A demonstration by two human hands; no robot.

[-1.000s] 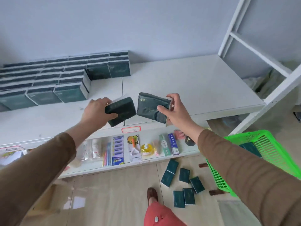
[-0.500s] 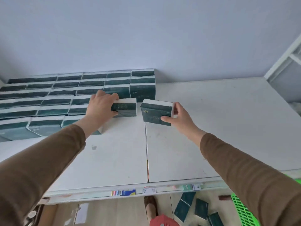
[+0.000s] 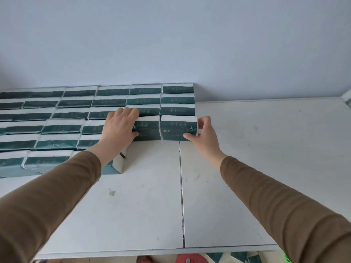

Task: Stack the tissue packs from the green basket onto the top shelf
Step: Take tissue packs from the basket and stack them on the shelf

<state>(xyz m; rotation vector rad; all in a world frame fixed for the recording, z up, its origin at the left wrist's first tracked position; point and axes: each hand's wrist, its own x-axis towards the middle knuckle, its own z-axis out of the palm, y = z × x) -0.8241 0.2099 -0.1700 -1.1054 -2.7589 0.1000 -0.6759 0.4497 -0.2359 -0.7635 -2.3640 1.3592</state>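
Two dark green tissue packs stand side by side on the white top shelf (image 3: 247,168), against the front of the stacked rows. My left hand (image 3: 119,128) grips the left pack (image 3: 149,128), fingers over its top and thumb on its front. My right hand (image 3: 203,131) holds the right pack (image 3: 178,128) at its right end, thumb on the front and fingers round the side. Many matching packs (image 3: 57,128) fill the shelf's back left in rows, up to the wall. Only a sliver of the green basket (image 3: 285,258) shows at the bottom right.
The shelf's right half and front are bare white board with a seam (image 3: 181,196) down the middle. Below the front edge I see a few tissue packs on the floor (image 3: 237,257) and a red shoe (image 3: 190,259).
Both hands have carried their packs forward and down onto the shelf, against the front of the stacked rows. The view has tilted up, hiding the lower shelf and most of the basket.
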